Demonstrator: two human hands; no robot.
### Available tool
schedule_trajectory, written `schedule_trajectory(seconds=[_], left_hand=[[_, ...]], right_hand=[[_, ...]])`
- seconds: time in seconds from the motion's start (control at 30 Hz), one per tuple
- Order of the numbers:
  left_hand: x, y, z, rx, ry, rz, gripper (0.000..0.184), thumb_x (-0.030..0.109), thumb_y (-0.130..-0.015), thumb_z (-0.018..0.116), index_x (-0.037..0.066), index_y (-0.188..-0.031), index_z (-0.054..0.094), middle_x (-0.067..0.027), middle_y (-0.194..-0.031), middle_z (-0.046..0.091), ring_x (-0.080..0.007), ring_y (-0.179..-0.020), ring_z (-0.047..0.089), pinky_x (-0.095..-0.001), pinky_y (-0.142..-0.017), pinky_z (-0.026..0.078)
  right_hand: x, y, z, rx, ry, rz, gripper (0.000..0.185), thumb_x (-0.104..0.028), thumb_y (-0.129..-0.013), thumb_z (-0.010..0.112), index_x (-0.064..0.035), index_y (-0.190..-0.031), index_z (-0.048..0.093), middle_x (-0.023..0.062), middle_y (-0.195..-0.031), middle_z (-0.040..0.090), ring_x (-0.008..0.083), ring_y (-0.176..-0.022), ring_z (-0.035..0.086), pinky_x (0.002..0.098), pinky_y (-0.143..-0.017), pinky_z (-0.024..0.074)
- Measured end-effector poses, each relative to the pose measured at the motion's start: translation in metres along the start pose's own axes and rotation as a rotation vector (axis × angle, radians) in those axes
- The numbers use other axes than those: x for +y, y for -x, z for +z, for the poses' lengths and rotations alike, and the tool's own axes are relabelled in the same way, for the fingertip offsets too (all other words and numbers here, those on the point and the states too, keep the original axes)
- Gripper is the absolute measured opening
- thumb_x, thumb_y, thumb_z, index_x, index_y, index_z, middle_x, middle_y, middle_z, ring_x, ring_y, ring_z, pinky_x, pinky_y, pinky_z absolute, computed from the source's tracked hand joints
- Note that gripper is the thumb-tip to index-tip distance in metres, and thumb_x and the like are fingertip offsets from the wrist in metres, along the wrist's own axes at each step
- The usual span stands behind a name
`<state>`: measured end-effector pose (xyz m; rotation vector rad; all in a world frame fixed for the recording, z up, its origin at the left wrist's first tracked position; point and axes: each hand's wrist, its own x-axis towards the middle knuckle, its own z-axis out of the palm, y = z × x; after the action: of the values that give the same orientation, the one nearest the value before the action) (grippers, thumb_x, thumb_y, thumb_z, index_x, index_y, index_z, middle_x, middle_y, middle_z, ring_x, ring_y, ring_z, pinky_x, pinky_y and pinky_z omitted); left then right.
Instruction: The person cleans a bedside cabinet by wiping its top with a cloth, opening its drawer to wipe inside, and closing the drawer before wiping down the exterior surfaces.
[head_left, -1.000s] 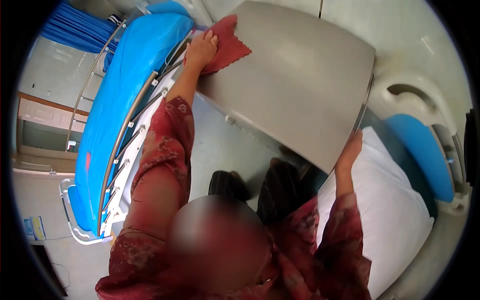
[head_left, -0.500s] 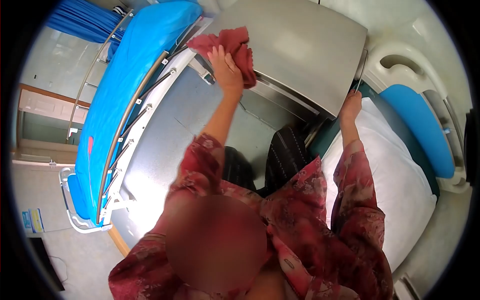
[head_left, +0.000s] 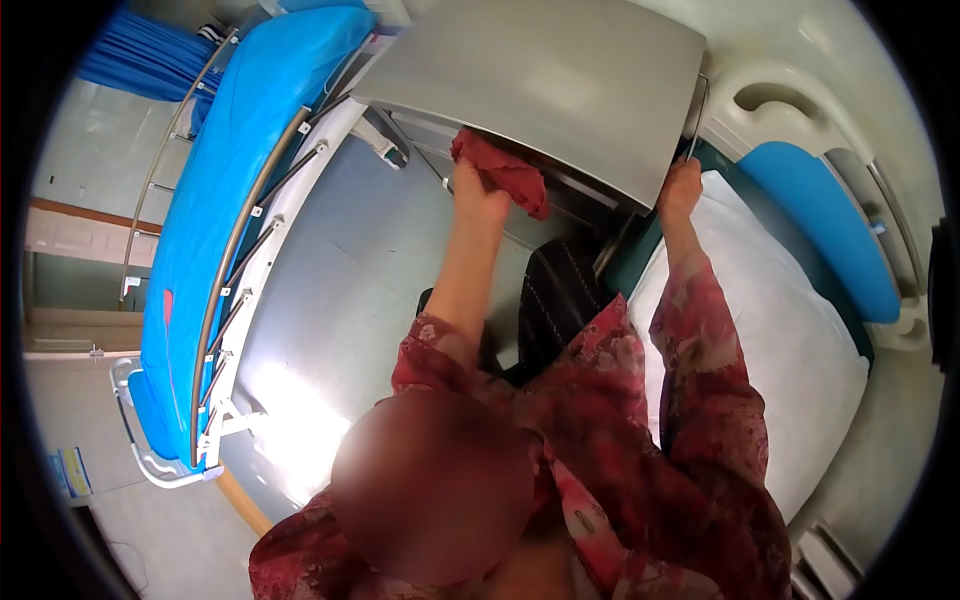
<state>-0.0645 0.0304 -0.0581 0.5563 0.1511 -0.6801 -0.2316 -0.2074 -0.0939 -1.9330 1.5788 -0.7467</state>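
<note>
My left hand grips a dark red cloth at the front edge of a metal bedside cabinet. The cloth hangs bunched just below the edge of the cabinet's top, by the opening underneath, and part of my fingers is hidden by it. At the cabinet's right side, my right hand is closed around the lower end of a thin metal handle. Between my arms, the dark space under the cabinet's top shows only in part.
To the left stands a bed with a blue cover and a metal side rail. On the right, a white pillow lies on another bed, before its headboard. Grey floor shows between bed and cabinet.
My left hand has moved the cloth from the cabinet's top left corner down to its front edge, further right. My right hand keeps its hold on the handle. The view has shifted slightly.
</note>
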Motion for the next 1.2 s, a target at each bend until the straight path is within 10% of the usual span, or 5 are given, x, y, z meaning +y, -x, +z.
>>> schedule_trajectory(seconds=[0.43, 0.87, 1.03, 1.2], left_hand=[[0.004, -0.008, -0.019, 0.026, 0.066, -0.083, 0.022, 0.018, -0.097, 0.052, 0.007, -0.113, 0.062, -0.0092, -0.117, 0.066, -0.0277, -0.112, 0.060, -0.0468, -0.101, 0.047], [0.004, -0.022, -0.018, 0.146, -0.022, -0.064, 0.009, 0.010, -0.089, 0.053, 0.012, -0.084, 0.060, -0.0053, -0.084, 0.064, -0.0243, -0.079, 0.064, -0.0411, -0.071, 0.054], [0.024, 0.033, -0.029, 0.333, 0.014, -0.013, 0.017, 0.021, -0.096, 0.050, 0.010, -0.108, 0.058, -0.0058, -0.111, 0.064, -0.0250, -0.105, 0.061, -0.0440, -0.097, 0.049], [0.043, 0.071, -0.042, 0.250, 0.017, -0.025, 0.012, 0.014, -0.095, 0.048, 0.008, -0.103, 0.055, -0.0054, -0.099, 0.063, -0.0223, -0.094, 0.062, -0.0404, -0.086, 0.052]], right_hand=[[-0.006, 0.002, -0.007, -0.047, 0.022, 0.072, 0.037, -0.032, -0.100, 0.040, -0.0008, -0.106, 0.058, 0.0286, -0.106, 0.066, 0.0463, -0.104, 0.062, 0.0520, -0.087, 0.0494], [0.006, -0.007, 0.003, 0.011, 0.073, -0.015, 0.034, -0.033, -0.098, 0.045, -0.0021, -0.101, 0.059, 0.0297, -0.102, 0.066, 0.0472, -0.099, 0.063, 0.0529, -0.085, 0.0499], [0.009, -0.011, 0.006, 0.007, 0.059, -0.006, 0.036, -0.035, -0.098, 0.044, -0.0024, -0.101, 0.060, 0.0298, -0.102, 0.066, 0.0481, -0.100, 0.062, 0.0534, -0.085, 0.0496], [0.022, -0.018, 0.013, 0.002, 0.057, -0.051, 0.039, -0.037, -0.097, 0.043, -0.0018, -0.101, 0.060, 0.0310, -0.102, 0.065, 0.0498, -0.100, 0.061, 0.0549, -0.085, 0.0474]])
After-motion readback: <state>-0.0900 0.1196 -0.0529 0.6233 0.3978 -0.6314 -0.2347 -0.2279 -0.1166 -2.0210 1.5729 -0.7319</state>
